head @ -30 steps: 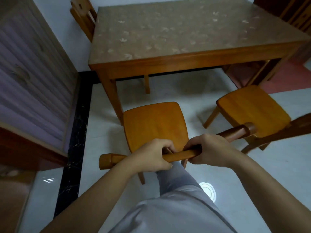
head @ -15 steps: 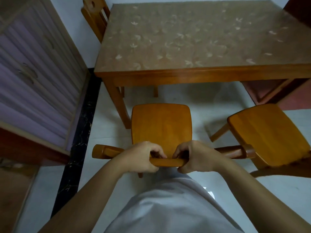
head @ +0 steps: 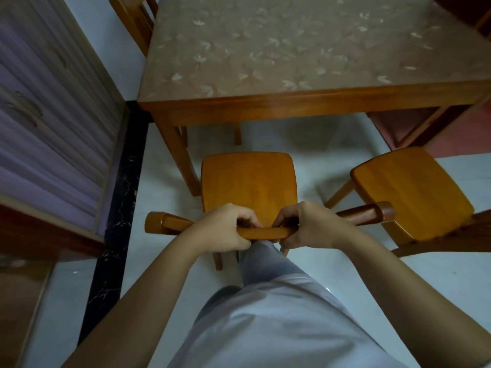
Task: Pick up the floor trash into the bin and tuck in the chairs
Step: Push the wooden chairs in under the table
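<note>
A wooden chair with an orange seat stands in front of me, facing the wooden table. My left hand and my right hand both grip the chair's top back rail, close together at its middle. The seat's front edge lies just short of the table's near edge, beside the table's left front leg. A second wooden chair stands to the right, turned at an angle and away from the table. No trash or bin shows.
A cabinet with purple-grey panels fills the left side, with a dark floor strip along it. A third chair stands at the table's far left. Dark furniture sits under the table's right end. My leg is behind the chair.
The chair in my hands has turned square to the table and moved toward it. My hands have slid closer together on the rail. The view has shifted forward.
</note>
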